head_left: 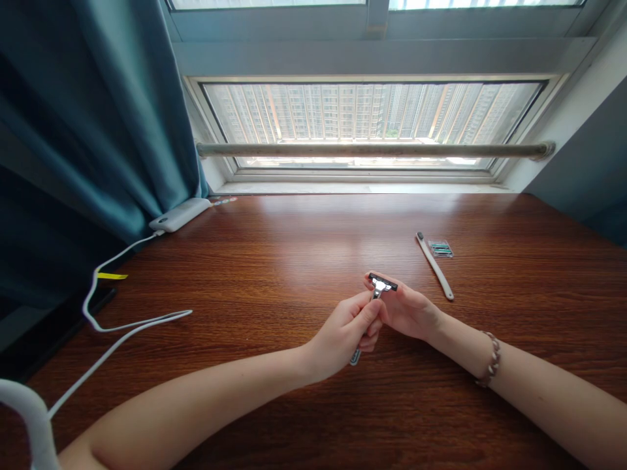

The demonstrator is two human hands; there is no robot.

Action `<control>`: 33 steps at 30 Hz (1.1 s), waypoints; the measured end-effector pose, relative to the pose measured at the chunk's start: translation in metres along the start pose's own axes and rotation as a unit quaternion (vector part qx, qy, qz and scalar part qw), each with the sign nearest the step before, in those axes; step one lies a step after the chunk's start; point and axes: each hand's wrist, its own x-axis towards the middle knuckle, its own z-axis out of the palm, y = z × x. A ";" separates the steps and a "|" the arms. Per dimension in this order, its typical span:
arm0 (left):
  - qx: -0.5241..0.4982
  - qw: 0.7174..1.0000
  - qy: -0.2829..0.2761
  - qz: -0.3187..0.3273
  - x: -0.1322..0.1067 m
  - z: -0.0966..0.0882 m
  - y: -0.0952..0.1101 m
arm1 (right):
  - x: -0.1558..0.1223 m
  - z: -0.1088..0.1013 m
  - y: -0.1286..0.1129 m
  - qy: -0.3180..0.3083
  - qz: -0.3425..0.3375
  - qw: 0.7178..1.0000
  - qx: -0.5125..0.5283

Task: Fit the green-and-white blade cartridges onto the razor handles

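My left hand (350,333) grips a razor (379,285) by its handle, thumb on top, above the brown wooden table (274,261). The razor's dark, wide head points up and away, and the silver neck shows below it. Out of the bottom of my fist pokes the handle's end. Close behind the razor head is my right hand (409,310), its palm turned up and its fingers stretched out, partly hidden by the razor and my left hand. Whether the right fingertips touch the razor head, I cannot tell. A bracelet (490,359) circles my right wrist.
Beyond my right hand lie a white toothbrush (435,266) and a small clear pack with green strips (441,249). A white power bank (180,215) with a cable (93,294) sits by the curtain (147,117). A yellow strip (112,276) is at the left edge; a window rail (372,150) runs behind.
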 end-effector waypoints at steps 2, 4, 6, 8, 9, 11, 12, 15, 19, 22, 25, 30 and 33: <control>0.011 1.000 0.003 0.009 -0.001 0.001 0.000 | 0.000 0.000 0.000 -0.004 -0.001 1.000 -0.002; 0.022 1.000 0.006 0.016 -0.002 0.003 0.001 | 0.000 0.000 0.001 -0.010 0.000 1.000 -0.002; 0.029 0.999 0.005 0.018 -0.002 0.003 0.001 | 0.000 -0.001 0.001 -0.012 0.001 1.000 -0.002; 0.030 0.999 0.003 0.018 -0.003 0.004 0.000 | 0.000 -0.002 0.002 -0.011 -0.002 1.000 -0.001; 0.031 0.999 0.003 0.017 -0.003 0.003 0.000 | -0.001 -0.002 0.002 -0.009 -0.006 1.000 0.001; 0.036 0.999 0.005 0.019 -0.003 0.003 -0.001 | -0.001 -0.002 0.001 -0.005 -0.013 1.000 0.008; 0.039 0.999 0.005 0.021 -0.003 0.003 -0.001 | -0.001 -0.002 0.001 -0.002 -0.017 1.000 0.011; 0.052 0.998 0.006 0.027 -0.003 0.003 -0.001 | -0.001 -0.002 0.000 0.000 -0.018 1.000 0.006; 0.064 0.998 0.006 0.020 -0.003 0.003 -0.001 | -0.001 -0.004 0.000 -0.008 -0.018 0.999 -0.026; 0.065 0.998 0.007 0.009 -0.003 0.003 0.000 | 0.000 -0.005 0.001 -0.010 -0.025 0.999 -0.027; 0.049 0.999 0.002 -0.001 -0.003 0.004 0.000 | 0.000 -0.003 0.001 -0.024 -0.021 0.999 -0.017; 0.026 1.000 -0.004 -0.006 -0.002 0.003 -0.002 | -0.001 -0.002 0.001 -0.042 -0.011 0.999 0.004; 0.028 1.000 0.000 0.008 -0.002 0.002 -0.004 | -0.002 -0.002 0.001 -0.021 -0.018 1.000 0.013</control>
